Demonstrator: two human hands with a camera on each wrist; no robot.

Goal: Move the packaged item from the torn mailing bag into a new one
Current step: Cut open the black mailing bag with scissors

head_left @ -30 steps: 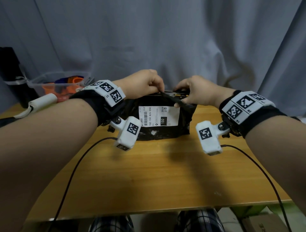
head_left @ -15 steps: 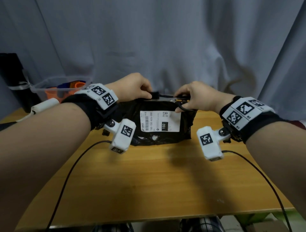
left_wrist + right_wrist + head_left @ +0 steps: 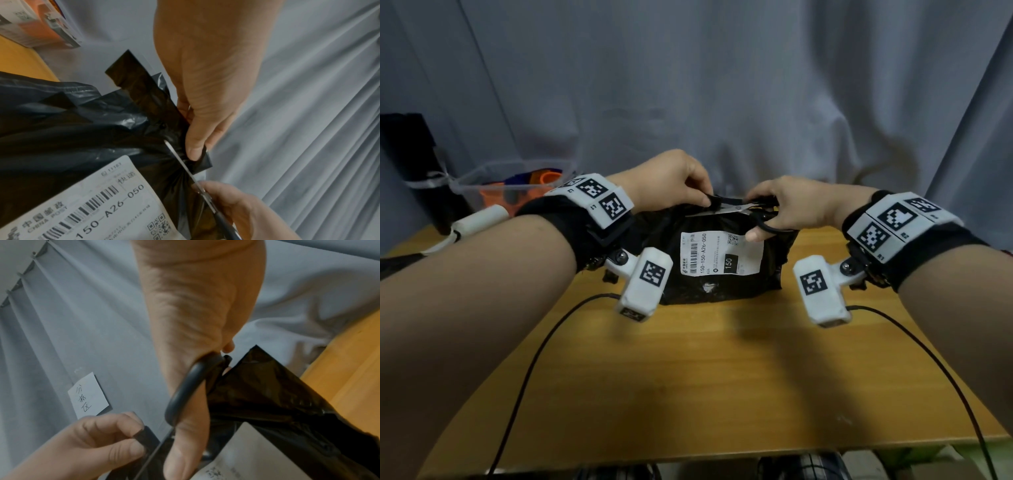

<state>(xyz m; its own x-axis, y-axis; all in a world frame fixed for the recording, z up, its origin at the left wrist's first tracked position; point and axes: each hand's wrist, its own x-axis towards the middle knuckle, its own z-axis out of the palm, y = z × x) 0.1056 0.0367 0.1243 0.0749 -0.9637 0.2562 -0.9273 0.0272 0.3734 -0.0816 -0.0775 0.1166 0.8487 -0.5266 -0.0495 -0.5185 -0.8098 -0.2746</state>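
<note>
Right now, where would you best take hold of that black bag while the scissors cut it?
Pinch the black bag at its gathered top strip, coming from above on the left, as the left hand does. The scissors in the right hand enter from the right.

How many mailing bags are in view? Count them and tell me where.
1. The bag stands on the table, its top pinched by the left hand; the right hand holds scissors at it. No new bag shows; one may be out of view.
</note>
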